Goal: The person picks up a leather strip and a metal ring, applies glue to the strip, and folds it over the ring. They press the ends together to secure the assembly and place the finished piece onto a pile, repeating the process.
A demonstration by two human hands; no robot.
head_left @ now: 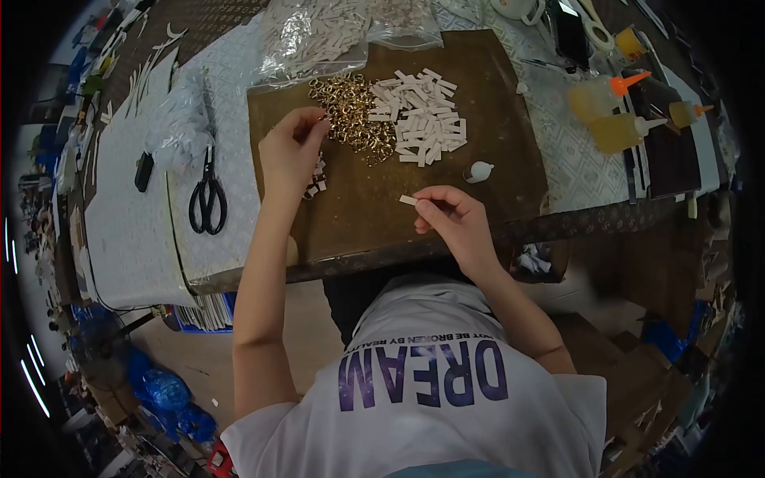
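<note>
My right hand (pixel 458 219) pinches a small white strip (pixel 408 200) between thumb and fingers, just above the brown board (pixel 366 223). At the left edge of a heap of gold-coloured metal rings (pixel 347 103), my left hand (pixel 293 147) has thumb and fingertips pressed together; what they hold, if anything, is too small to tell. A pile of loose white strips (pixel 426 119) lies against the rings. Beside my left wrist, partly hidden by it, is a small group of white and dark pieces (pixel 316 182).
Clear bags of strips (pixel 315 36) lie at the board's far edge. Black-handled scissors (pixel 208 203) are on the left. A small white cap-like piece (pixel 480 171) sits at the right, with glue bottles (pixel 617 134) and a phone (pixel 570 36) beyond.
</note>
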